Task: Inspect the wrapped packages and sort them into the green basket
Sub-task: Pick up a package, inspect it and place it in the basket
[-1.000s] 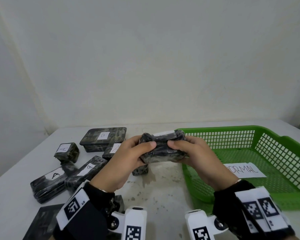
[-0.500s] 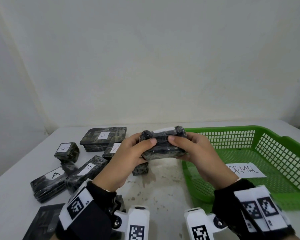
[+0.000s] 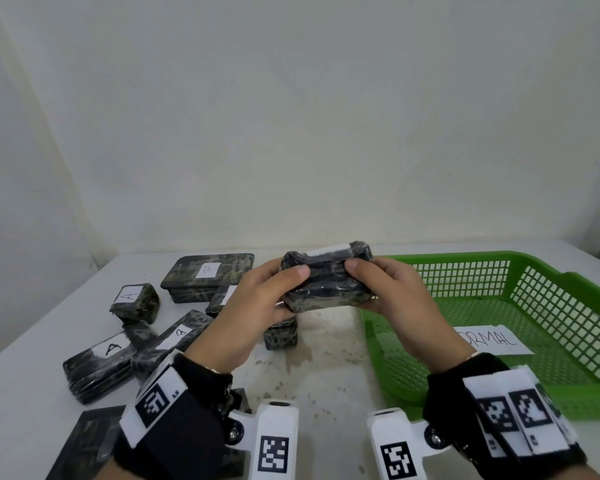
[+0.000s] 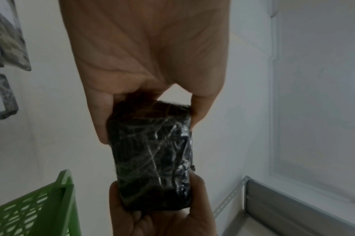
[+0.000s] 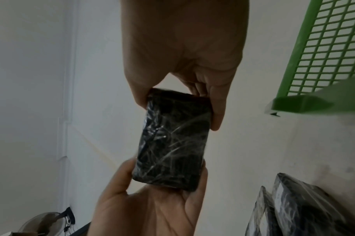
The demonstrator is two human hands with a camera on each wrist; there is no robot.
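A black plastic-wrapped package (image 3: 326,277) is held in the air above the table, just left of the green basket (image 3: 568,282). My left hand (image 3: 257,306) grips its left end, thumb on the near face. My right hand (image 3: 392,296) grips its right end the same way. A white label shows on the package's top edge. In the left wrist view the package (image 4: 152,156) sits between my left hand (image 4: 148,89) and the other hand's fingers. The right wrist view shows the package (image 5: 172,140) pinched by my right hand (image 5: 182,76), with the basket (image 5: 324,47) to the right.
Several wrapped packages lie on the white table at left: a flat one marked B (image 3: 208,275), a small cube marked A (image 3: 134,303), two long ones (image 3: 97,365) and a small block (image 3: 280,336) under my hands. A paper reading NORMAL (image 3: 489,339) lies in the basket.
Both hands have tilted and lifted the package slightly, turning its near face more toward me. The other packages and the basket have not moved.
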